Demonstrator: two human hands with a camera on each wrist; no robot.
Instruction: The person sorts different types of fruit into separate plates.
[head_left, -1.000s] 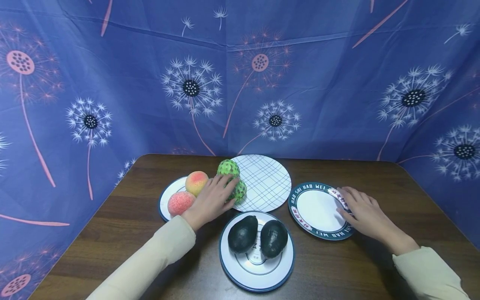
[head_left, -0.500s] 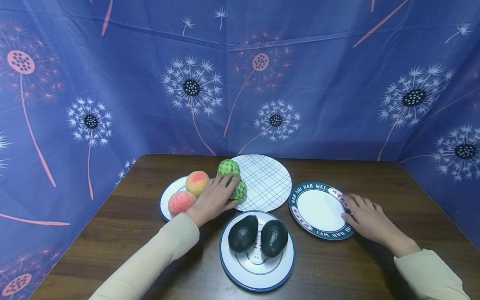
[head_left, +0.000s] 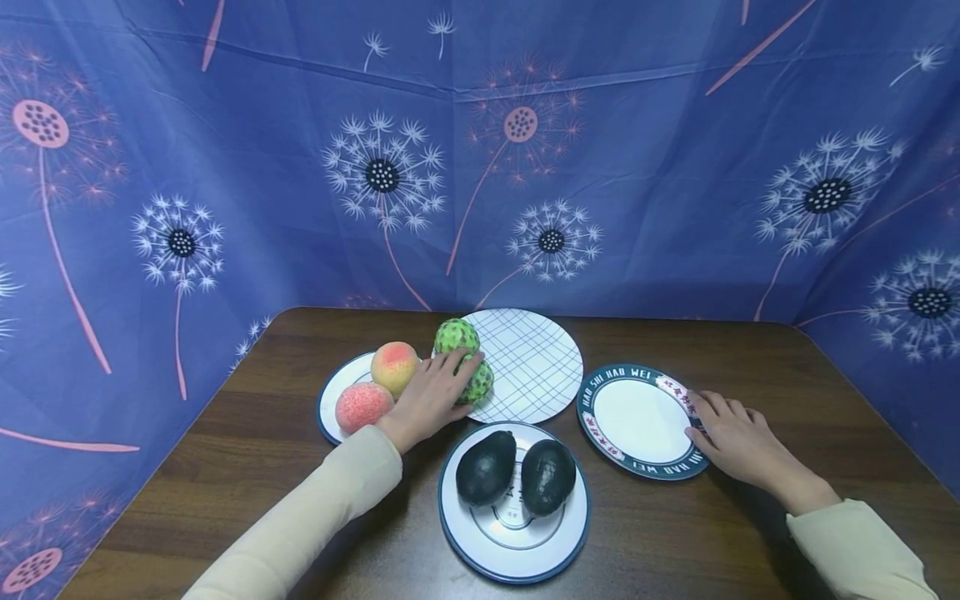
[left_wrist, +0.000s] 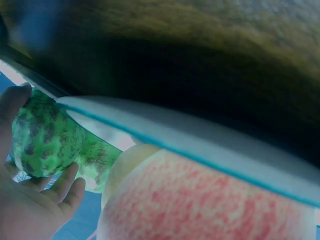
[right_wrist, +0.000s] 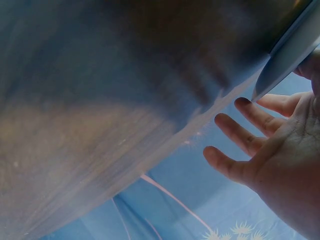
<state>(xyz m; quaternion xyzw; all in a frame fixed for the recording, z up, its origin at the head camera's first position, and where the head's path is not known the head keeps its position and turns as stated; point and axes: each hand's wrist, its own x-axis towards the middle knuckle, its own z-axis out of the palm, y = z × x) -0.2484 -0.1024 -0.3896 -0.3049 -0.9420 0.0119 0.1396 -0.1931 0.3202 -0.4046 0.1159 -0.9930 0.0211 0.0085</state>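
Sitting far L on brown wood counter: blue-rimmed white plate w/ pink speckled peach, yellow-orange peach. L hand: fingers curled round front green mottled ball-shaped fruit, at L edge of blue-checked white plate; prob. light, firm, grippy, best held by sides. Second green mottled fruit just behind, may get knocked. Mid: two dark glossy oval avocados on white dish w/ blue rim. R hand: fingers loosely spread, grasping nothing, by R rim of teal-rimmed lettered white plate.

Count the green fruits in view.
2: the nearer green fruit, gripped by the left hand at the left edge of the checked plate, and the farther green fruit just beyond it.
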